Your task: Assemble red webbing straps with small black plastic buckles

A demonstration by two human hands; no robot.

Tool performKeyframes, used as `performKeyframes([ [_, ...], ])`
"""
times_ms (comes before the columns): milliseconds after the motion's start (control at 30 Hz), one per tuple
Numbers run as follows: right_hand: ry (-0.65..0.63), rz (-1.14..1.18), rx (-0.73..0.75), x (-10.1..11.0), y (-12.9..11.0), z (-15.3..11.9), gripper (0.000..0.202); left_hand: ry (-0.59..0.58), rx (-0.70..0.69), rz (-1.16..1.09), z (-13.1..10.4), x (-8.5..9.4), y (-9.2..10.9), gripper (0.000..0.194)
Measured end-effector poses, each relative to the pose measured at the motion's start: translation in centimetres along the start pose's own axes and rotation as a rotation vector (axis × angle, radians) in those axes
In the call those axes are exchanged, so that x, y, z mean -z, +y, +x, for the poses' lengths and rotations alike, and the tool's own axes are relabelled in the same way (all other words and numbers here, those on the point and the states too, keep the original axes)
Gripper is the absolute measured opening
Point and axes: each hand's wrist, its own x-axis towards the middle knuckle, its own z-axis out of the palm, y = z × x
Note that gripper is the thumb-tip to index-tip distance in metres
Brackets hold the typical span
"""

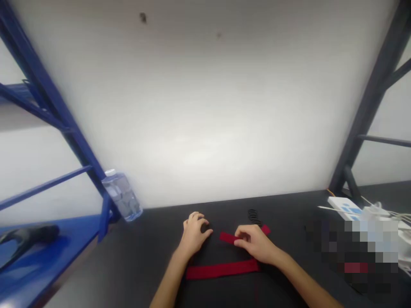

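My right hand point(255, 243) pinches a short red strip point(227, 238), which looks like cloth, between thumb and fingers above the dark tabletop. Its left end sticks out toward my other hand. Behind my right hand, a red end point(266, 229) shows; whether it belongs to the same strip I cannot tell. A longer red strip point(223, 270) lies flat nearer to me, its right end close under my right wrist. To the left, my left hand point(193, 232) rests on the table with fingers apart and curved, holding nothing. Several black loops point(253, 216) lie just beyond my right hand.
At the back left, a clear bottle point(123, 196) with a white cap leans beside a blue metal frame point(72, 128). A white box point(345, 206) and cables lie at the right, near a blurred-out patch. A white wall point(205, 107) stands behind the black table point(144, 256).
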Motion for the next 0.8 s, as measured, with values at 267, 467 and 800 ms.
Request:
performKeyframes([
  [267,-0.018,0.025,0.01,0.0,-0.2,-0.1,0.009,-0.098,-0.003,-0.166,-0.4,0.6,2.4,0.012],
  [467,-0.011,-0.001,0.022,0.0,0.0,-0.1,0.01,-0.087,-0.042,-0.115,-0.8,1.3,3.4,0.008],
  [800,0.013,-0.034,0.035,0.2,0.1,0.0,0.015,-0.11,-0.008,-0.101,-0.8,0.7,4.0,0.006],
])
